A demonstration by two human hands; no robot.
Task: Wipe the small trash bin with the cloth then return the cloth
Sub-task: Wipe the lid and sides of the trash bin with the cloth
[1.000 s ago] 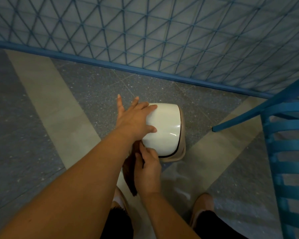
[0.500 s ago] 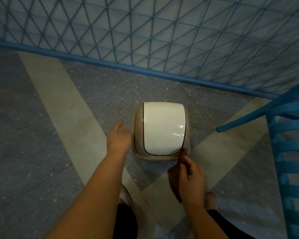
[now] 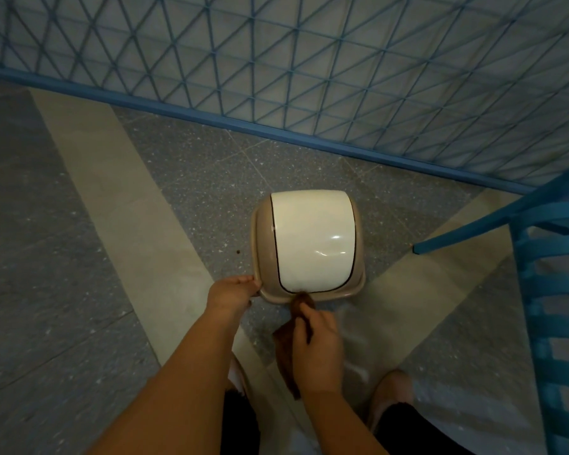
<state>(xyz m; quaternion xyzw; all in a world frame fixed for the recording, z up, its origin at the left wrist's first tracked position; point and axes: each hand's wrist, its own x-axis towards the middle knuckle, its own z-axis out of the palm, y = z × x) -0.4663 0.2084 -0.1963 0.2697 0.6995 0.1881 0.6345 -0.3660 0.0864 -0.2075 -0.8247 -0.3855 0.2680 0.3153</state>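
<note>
Brown cloth [image 3: 298,326] was bunched in the right hand [image 3: 316,349], fingers curled round it, its top end touching the near rim of the small bin [image 3: 309,244], which stood on the floor [image 3: 79,257] at twelve o'clock from that hand. The bin's long axis ran six to twelve. The left hand [image 3: 229,293], at nine o'clock of the cloth, pinched the bin's near-left corner; the right seemed better placed to wipe.

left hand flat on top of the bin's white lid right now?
No: the left hand grips the near-left corner of the small beige plastic trash bin's rim, and its glossy white swing lid is bare.
</note>
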